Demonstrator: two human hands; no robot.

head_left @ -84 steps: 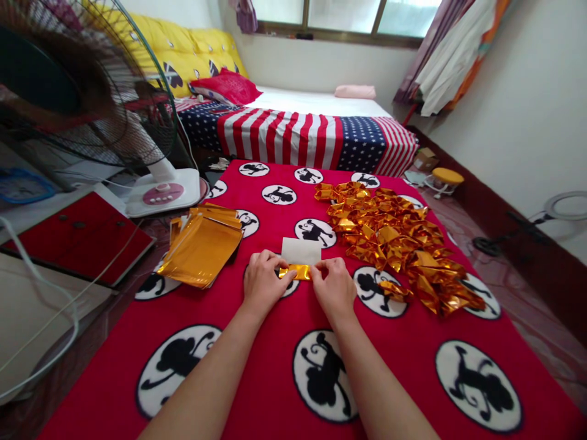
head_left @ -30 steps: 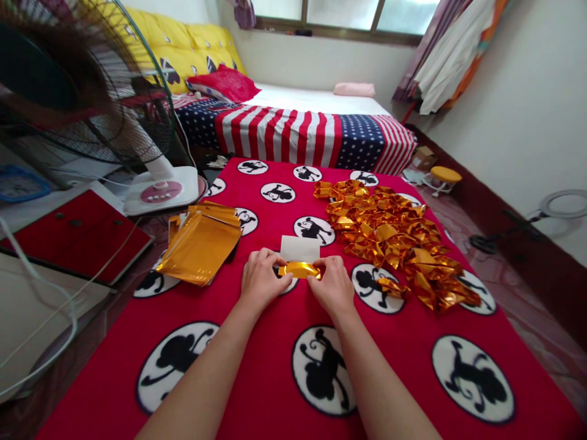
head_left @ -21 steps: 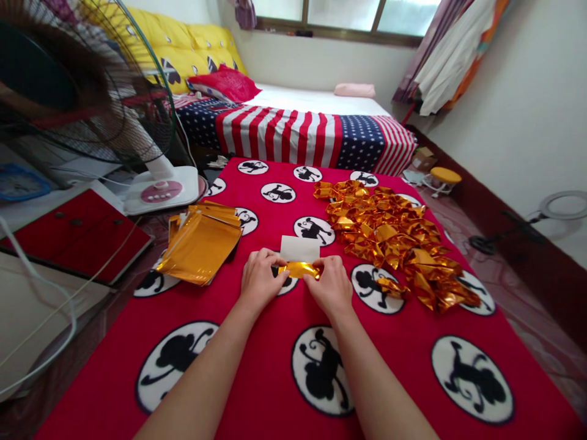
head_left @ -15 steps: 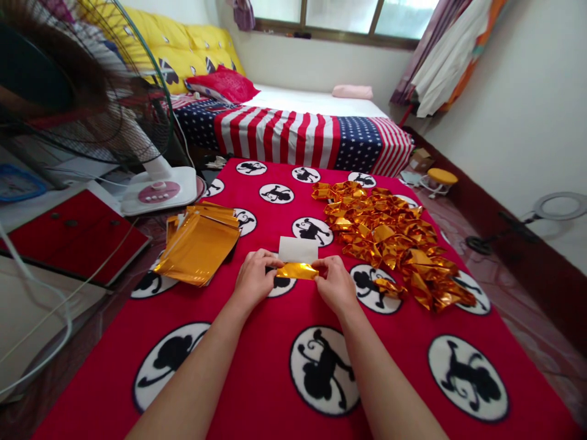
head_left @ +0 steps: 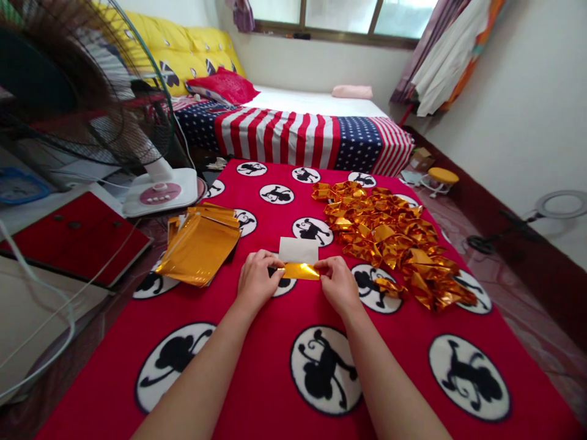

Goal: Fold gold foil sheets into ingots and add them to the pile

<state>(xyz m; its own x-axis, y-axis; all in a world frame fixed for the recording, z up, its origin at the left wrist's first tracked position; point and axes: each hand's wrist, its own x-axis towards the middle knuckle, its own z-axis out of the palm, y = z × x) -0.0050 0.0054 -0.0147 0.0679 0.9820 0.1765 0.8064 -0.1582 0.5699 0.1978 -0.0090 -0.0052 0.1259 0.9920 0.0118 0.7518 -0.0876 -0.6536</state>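
While left hand point(head_left: 257, 278) and right hand point(head_left: 339, 282) pinch its sides, folded paper point(head_left: 301, 271), glossy gold below, plain white above

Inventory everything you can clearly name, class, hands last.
Monkey print cloth: one, red, centre
Foil paper: one, gold and white, cloth's middle
Foil stack: one, gold, cloth's left
Folded foil pieces: many, gold, cloth's right
Electric fan: one, white and green, left
Bed: one, red, white, blue, beyond cloth
Tufted cushion: one, yellow, behind fan
Pillows: two, red and pink, on bed
Window: one, pale, back wall
Curtains: two, purple, beside window
Stool: one, yellow, right
Cardboard box: one, brown, beside stool
Left hand, right hand: two, bare, on foil paper
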